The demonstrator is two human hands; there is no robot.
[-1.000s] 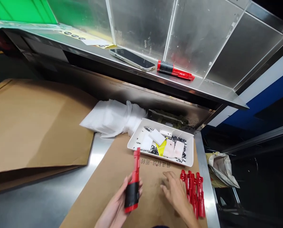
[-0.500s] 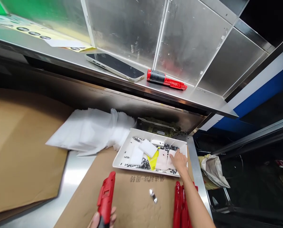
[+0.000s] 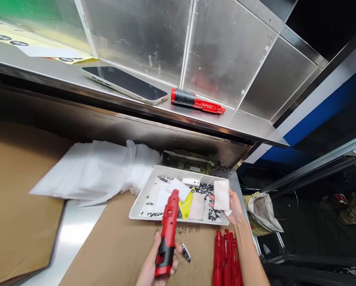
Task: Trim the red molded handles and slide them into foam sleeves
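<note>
My left hand (image 3: 152, 260) is closed around a red and black plastic tool housing (image 3: 171, 214), held upright in front of the white tray (image 3: 138, 209). Over the tray's right end, my right hand (image 3: 236, 208) grips a pale pinkish-white pad (image 3: 221, 194), its fingertips showing behind the pad's left edge. A similar pad (image 3: 196, 206) lies in the tray, near a yellow label piece (image 3: 185, 205), white foam pieces (image 3: 179, 188) and scattered small black parts (image 3: 206, 188). A small shiny metallic piece (image 3: 186, 253) lies on the cardboard beside my left hand.
Several red housings (image 3: 225, 258) lie at the front right on the cardboard (image 3: 112, 246). White foam sheets (image 3: 97, 171) are stacked left of the tray. Above, a metal shelf (image 3: 249, 127) carries a phone (image 3: 127, 83) and another red and black housing (image 3: 195, 101).
My right hand has lifted a pad from the tray and turned over with it. My left hand has raised the red housing and moved it right, close to the tray's front.
</note>
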